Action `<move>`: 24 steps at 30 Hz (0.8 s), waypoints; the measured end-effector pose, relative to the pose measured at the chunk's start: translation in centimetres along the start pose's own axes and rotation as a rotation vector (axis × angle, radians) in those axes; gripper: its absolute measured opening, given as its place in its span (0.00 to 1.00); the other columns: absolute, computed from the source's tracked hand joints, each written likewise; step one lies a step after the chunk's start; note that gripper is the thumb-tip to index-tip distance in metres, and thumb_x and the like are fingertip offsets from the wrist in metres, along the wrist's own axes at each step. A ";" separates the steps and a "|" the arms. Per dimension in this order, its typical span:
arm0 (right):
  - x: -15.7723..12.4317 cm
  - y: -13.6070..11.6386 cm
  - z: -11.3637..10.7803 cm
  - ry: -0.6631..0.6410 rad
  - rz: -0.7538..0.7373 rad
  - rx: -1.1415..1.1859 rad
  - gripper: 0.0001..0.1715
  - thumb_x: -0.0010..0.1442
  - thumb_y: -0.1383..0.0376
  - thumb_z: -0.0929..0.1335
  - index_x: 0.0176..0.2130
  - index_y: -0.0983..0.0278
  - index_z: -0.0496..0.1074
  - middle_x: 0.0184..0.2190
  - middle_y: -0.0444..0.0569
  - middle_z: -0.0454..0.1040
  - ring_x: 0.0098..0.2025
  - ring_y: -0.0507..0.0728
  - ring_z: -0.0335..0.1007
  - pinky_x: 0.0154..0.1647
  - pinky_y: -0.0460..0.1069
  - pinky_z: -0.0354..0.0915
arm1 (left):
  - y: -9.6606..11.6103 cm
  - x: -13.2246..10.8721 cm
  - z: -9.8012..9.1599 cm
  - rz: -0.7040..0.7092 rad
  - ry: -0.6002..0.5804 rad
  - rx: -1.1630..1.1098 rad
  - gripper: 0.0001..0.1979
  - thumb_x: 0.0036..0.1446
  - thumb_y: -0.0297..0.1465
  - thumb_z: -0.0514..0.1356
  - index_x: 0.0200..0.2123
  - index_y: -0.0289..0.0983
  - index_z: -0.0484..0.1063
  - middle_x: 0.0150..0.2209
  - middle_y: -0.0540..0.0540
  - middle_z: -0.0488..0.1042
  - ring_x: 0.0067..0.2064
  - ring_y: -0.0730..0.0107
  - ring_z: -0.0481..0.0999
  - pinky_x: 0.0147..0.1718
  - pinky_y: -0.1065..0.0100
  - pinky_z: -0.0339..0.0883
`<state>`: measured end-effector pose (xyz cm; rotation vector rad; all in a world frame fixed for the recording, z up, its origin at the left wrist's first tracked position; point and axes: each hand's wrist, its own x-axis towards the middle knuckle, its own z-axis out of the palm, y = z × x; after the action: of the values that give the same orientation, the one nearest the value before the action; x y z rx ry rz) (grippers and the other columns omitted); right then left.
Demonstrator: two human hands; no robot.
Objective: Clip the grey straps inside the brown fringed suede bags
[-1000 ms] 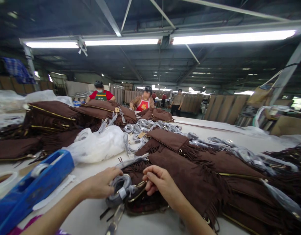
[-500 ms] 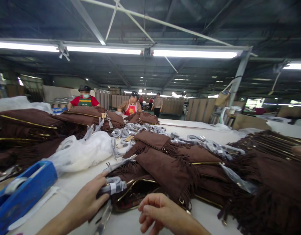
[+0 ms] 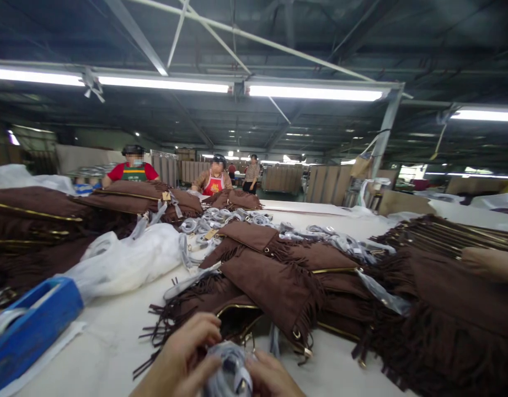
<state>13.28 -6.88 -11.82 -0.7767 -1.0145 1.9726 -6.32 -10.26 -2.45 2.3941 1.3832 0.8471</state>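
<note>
A coiled strap in clear plastic wrap [image 3: 232, 361] is between my two hands, low in the middle of the view. My left hand [image 3: 191, 353] closes on the coil from the left, thumb across its top. From the right, my right hand [image 3: 274, 376] grips its edge, the fingertips partly hidden. Just beyond the coil lies an unzipped brown fringed bag [image 3: 237, 313], its gold zipper edge gaping. Another brown fringed bag [image 3: 270, 281] rests partly over it.
A blue tape dispenser [image 3: 34, 331] and white plastic bags [image 3: 142, 253] sit at left. Wrapped straps [image 3: 254, 218] lie beyond the bags. At right, a co-worker's hand [image 3: 487, 262] touches stacked fringed bags [image 3: 456, 298]. Two co-workers [image 3: 133, 165] [image 3: 215, 176] are across the table.
The wrapped strap has come off the open bag toward me in my left hand. My right hand has closed on it too. The view has shifted slightly to the right.
</note>
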 end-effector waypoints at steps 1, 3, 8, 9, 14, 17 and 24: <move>0.1 0.1 -0.3 0.024 0.030 -0.019 0.26 0.42 0.50 0.77 0.35 0.65 0.73 0.23 0.43 0.73 0.26 0.52 0.71 0.29 0.44 0.63 | -0.1 0.8 -0.4 -0.079 0.031 0.043 0.05 0.60 0.32 0.54 0.37 0.39 0.68 0.44 0.43 0.74 0.45 0.61 0.74 0.44 0.63 0.70; 0.1 0.1 -0.8 0.029 0.070 -0.082 0.23 0.42 0.54 0.77 0.32 0.66 0.73 0.21 0.42 0.71 0.23 0.49 0.67 0.26 0.42 0.59 | -0.8 2.3 -0.5 -0.172 0.009 0.191 0.06 0.56 0.30 0.56 0.38 0.38 0.67 0.42 0.43 0.73 0.43 0.58 0.73 0.43 0.61 0.69; -0.7 -1.6 -0.2 -0.014 0.095 -0.087 0.17 0.42 0.59 0.75 0.31 0.67 0.75 0.20 0.40 0.69 0.21 0.47 0.62 0.22 0.41 0.53 | -3.4 4.5 1.1 -0.172 -0.145 0.406 0.11 0.56 0.20 0.48 0.35 0.38 0.67 0.37 0.43 0.74 0.41 0.61 0.74 0.42 0.64 0.67; -0.8 -2.2 0.2 -0.018 0.086 -0.056 0.16 0.42 0.59 0.75 0.29 0.67 0.74 0.20 0.40 0.69 0.22 0.47 0.63 0.23 0.41 0.54 | -3.6 4.7 1.0 -0.172 -0.120 0.395 0.12 0.58 0.20 0.47 0.34 0.38 0.67 0.36 0.44 0.74 0.40 0.62 0.75 0.41 0.65 0.66; 0.2 -4.6 2.5 0.053 0.064 -0.005 0.18 0.47 0.54 0.74 0.28 0.65 0.70 0.22 0.44 0.72 0.22 0.51 0.66 0.25 0.45 0.64 | -2.9 5.3 -0.6 -0.101 0.000 0.296 0.12 0.60 0.23 0.48 0.35 0.40 0.69 0.37 0.46 0.72 0.42 0.66 0.73 0.42 0.68 0.66; 1.8 -5.1 3.3 0.224 0.018 -0.040 0.19 0.49 0.53 0.74 0.33 0.63 0.68 0.24 0.45 0.75 0.21 0.53 0.69 0.21 0.47 0.66 | -2.3 5.4 -1.0 -0.077 -0.036 0.347 0.12 0.61 0.22 0.47 0.34 0.39 0.69 0.38 0.45 0.71 0.41 0.65 0.73 0.41 0.67 0.67; 2.7 -6.3 4.0 0.171 0.027 0.196 0.15 0.48 0.61 0.74 0.33 0.70 0.73 0.29 0.51 0.78 0.29 0.54 0.75 0.33 0.49 0.72 | -2.3 5.2 -1.5 -0.100 -0.019 0.354 0.13 0.60 0.21 0.47 0.34 0.39 0.69 0.39 0.45 0.71 0.42 0.64 0.73 0.41 0.67 0.67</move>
<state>11.01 -3.69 -4.96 -0.8365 -0.7028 1.9567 -6.83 -4.76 -0.51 2.5449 1.7550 0.5931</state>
